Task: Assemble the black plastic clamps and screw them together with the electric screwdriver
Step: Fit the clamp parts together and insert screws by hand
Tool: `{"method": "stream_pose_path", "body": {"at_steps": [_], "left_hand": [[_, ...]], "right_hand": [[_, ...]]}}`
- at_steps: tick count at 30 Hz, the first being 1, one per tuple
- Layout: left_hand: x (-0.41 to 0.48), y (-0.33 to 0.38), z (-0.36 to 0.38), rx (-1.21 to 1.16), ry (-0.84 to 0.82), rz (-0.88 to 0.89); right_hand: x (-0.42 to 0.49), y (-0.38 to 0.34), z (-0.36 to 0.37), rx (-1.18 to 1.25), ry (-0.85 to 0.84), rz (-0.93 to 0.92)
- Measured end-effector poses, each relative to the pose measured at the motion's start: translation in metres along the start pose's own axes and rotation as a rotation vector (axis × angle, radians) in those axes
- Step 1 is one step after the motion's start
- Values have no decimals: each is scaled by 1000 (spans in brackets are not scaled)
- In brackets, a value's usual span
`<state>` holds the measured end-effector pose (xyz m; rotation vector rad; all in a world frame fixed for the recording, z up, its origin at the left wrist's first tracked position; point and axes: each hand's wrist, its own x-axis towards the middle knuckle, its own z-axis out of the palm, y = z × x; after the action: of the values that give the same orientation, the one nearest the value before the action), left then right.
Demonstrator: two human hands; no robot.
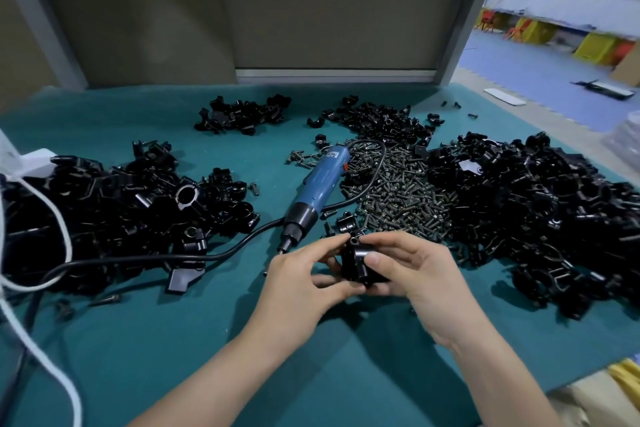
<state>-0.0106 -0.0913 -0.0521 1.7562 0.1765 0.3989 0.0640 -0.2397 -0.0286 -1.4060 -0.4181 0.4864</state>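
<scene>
- Two bare hands meet over the middle of the table [180, 340], nearer its near edge: the left grip [304, 282] and the right grip [419, 284] both grasp one black plastic clamp [360, 262]
- Left grip pinches the clamp's left side between thumb and curled fingertips; right grip wraps it from the right and beneath, thumb laid on its front face
- One electric screwdriver [318, 191], blue with a black nose, lies untouched on the table just beyond the hands, its tip pointing at the near edge and close to the left fingertips
- A black cord [156, 258] snakes from beside that nose toward the left edge, along the foot of the left pile of clamp parts [114, 211]
- A heap of screws [398, 191] sits just right of the screwdriver, touching the right pile of clamp parts [540, 215], which spreads close to the right edge
- Two smaller piles [242, 116] [381, 121] lie toward the far edge, below the grey partition [329, 28]
- A white cable [69, 243] loops over the left pile at the left edge
- Open room: a broad bare band of green cover along the near edge under both forearms, and a narrower bare lane between the left pile and the screwdriver, running up to the far edge
</scene>
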Motion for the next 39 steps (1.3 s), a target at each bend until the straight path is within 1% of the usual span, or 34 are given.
{"method": "stream_pose_path", "body": {"at_steps": [5,10,15,19,22,31,36,39], "left_hand": [[0,-1,-1,-32,-15,-22],[-1,1,-4,-68,-83,-21],[0,5,-1,-159,-56,6],[0,2,0,-165,-63,-13],[0,0,0,-117,-62,-13],[-1,0,0,-93,-24,-15],[-2,-1,-2,-156,-95,-28],[-2,1,-1,-131,-75,-14]], "right_hand": [[2,-2,-2,-9,-46,20],[0,-1,-1,3,-44,22],[0,0,0,-36,-30,3],[0,-2,-3,-3,-52,33],[0,-1,-6,30,-66,53],[1,1,-4,11,-61,35],[0,1,-6,31,-33,50],[-2,1,-3,5,-25,37]]}}
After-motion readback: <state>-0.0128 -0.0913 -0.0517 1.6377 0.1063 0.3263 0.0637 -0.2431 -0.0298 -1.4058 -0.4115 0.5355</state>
